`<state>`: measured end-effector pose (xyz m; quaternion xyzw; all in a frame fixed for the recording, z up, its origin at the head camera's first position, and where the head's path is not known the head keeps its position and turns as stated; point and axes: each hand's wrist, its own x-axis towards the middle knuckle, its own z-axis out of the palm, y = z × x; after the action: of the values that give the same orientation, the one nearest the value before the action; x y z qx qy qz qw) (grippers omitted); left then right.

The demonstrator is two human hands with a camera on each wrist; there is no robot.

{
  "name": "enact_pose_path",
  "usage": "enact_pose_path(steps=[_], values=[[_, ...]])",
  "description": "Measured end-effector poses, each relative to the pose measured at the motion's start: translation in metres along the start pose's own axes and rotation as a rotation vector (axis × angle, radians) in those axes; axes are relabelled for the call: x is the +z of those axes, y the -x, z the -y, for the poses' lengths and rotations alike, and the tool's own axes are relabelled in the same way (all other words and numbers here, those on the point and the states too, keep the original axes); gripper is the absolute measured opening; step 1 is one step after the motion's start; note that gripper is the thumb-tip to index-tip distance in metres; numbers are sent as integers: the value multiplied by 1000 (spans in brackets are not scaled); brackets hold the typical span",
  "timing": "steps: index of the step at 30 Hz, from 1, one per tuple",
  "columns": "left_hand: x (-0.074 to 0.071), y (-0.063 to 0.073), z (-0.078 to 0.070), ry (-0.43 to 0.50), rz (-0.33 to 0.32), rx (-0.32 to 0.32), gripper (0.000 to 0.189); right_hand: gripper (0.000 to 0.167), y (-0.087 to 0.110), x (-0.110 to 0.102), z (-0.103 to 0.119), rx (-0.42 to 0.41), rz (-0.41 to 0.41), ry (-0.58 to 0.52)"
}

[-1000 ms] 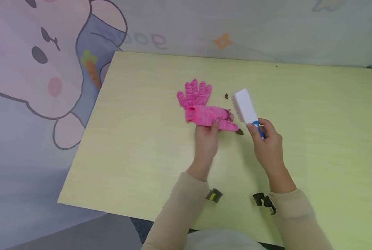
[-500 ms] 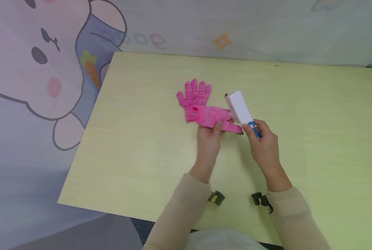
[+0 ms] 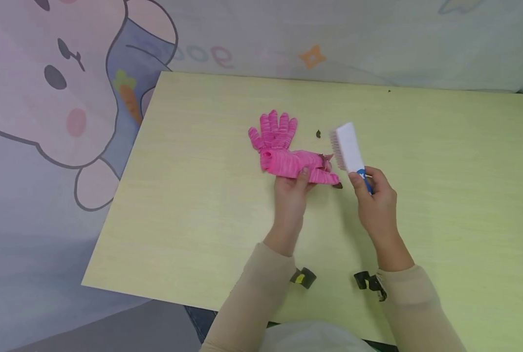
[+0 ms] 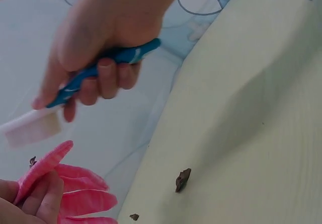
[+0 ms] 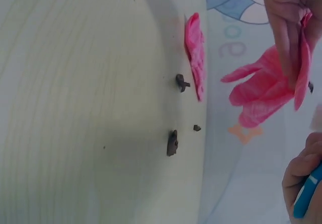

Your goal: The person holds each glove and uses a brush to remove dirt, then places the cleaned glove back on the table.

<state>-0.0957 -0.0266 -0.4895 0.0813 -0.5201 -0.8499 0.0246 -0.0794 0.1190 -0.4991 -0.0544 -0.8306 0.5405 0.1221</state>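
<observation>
My left hand (image 3: 290, 203) holds a pink knit glove (image 3: 283, 164) by its lower side, thumb on top, fingers of the glove pointing right. Dark brown bits (image 3: 324, 159) cling around its finger end. In the right wrist view this glove (image 5: 264, 90) hangs from the left hand above the table. My right hand (image 3: 378, 208) grips the blue handle of a white brush (image 3: 351, 149). Its bristles face left, a short gap from the glove. The left wrist view shows the fingers curled round the blue handle (image 4: 83, 78). A second pink glove (image 3: 273, 131) lies flat behind, partly covered by the held one.
Dark brown crumbs lie on the pale yellow table (image 3: 191, 195), one crumb (image 3: 318, 133) behind the held glove and a larger piece (image 4: 182, 180) in the left wrist view. A printed cloth (image 3: 261, 39) hangs along the table's back and left edges.
The brush went left onto the finger end of the held glove, then came back right, off it. The held glove shifted slightly right and back. The second glove stayed put.
</observation>
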Motion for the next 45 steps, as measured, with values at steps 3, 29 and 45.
enact_pose_path(steps=[3,29,45], values=[[0,0,1,-1,7,18,35,30,3,2,3,-83,49,-11],[0,0,-5,17,19,-41,31,33,-2,-1,-1,-170,39,90],[1,-2,-1,-13,-1,-44,27,31,-1,-2,-5,-235,61,12]])
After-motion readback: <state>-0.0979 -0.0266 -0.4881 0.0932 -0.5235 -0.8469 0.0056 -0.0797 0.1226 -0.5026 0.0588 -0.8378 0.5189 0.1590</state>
